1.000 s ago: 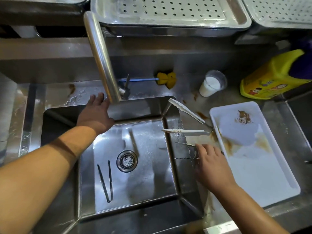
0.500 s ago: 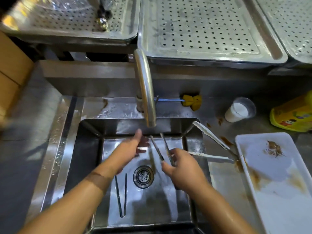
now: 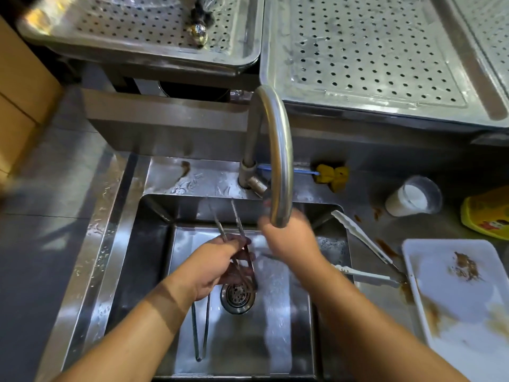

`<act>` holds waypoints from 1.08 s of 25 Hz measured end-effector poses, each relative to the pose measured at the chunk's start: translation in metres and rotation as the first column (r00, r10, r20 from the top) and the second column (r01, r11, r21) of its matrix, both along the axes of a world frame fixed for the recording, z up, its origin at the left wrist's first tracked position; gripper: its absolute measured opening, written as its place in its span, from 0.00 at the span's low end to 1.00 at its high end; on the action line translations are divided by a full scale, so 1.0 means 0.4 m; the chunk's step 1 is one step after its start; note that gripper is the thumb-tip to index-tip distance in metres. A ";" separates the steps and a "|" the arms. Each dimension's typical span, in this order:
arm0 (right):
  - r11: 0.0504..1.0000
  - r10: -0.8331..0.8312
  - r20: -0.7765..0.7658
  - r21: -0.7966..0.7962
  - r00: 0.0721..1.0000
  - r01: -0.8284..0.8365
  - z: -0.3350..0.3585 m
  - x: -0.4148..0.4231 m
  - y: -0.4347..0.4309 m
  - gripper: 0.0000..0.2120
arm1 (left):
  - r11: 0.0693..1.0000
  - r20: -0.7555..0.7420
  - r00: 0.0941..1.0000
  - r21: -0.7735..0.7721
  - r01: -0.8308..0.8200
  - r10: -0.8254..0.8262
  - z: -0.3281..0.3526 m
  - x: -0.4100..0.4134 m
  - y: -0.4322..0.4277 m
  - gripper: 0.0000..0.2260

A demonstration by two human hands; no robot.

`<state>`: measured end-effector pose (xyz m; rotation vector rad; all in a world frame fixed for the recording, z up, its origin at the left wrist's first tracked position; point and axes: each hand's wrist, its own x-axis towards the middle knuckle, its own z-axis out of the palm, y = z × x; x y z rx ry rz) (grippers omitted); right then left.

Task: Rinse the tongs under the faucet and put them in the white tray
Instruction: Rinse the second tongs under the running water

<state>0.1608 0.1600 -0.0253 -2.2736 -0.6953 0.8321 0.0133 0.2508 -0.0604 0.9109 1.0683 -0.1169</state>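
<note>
The left hand [image 3: 217, 268] grips the slim steel tongs [image 3: 238, 221] by their hinged near end over the steel sink [image 3: 154, 271], tips pointing to the far wall, just left of the curved steel faucet [image 3: 279, 161]. The right hand [image 3: 289, 241] is up under the spout, too blurred to call, so I cannot tell whether it is clenched or released, nor whether water runs. The move, as I read it, is to slide the tips right so they sit directly below the spout, then turn the tongs so both arms get flushed, inside faces too. Hold firm, because wet steel slips. Watch the second thin pair of tongs [image 3: 206, 326] lying in the basin near the drain. Then go right, over the white-tipped tongs [image 3: 358, 236] on the bench [image 3: 363, 194], to the stained white rectangular tray [image 3: 468, 340].
</note>
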 end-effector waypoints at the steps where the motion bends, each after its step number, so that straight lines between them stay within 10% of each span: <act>1: 0.993 -0.120 -0.030 0.010 0.992 0.121 0.005 0.041 0.037 0.18 | 1.000 -0.017 1.000 0.019 0.018 -0.017 0.007 0.000 -0.001 0.11; 5: 0.971 -0.238 -0.179 -0.020 0.955 0.239 0.010 0.160 0.185 0.15 | 0.982 -0.080 0.990 0.135 0.130 -0.120 0.024 -0.015 -0.011 0.13; 9: 0.987 -0.137 0.044 -0.080 0.990 0.140 -0.035 0.150 0.212 0.10 | 0.968 -0.097 0.982 0.174 0.179 -0.165 0.022 -0.025 -0.018 0.11; 16: 0.970 -0.232 0.006 -0.074 0.973 0.232 -0.047 0.132 0.194 0.11 | 0.961 -0.110 0.977 0.191 0.200 -0.182 0.006 -0.035 -0.015 0.11; 27: 0.979 -0.199 -0.582 -0.084 0.789 0.185 -0.082 -0.158 -0.042 0.13 | 0.904 -0.096 0.914 0.137 0.405 -0.394 0.034 -0.061 -0.038 0.09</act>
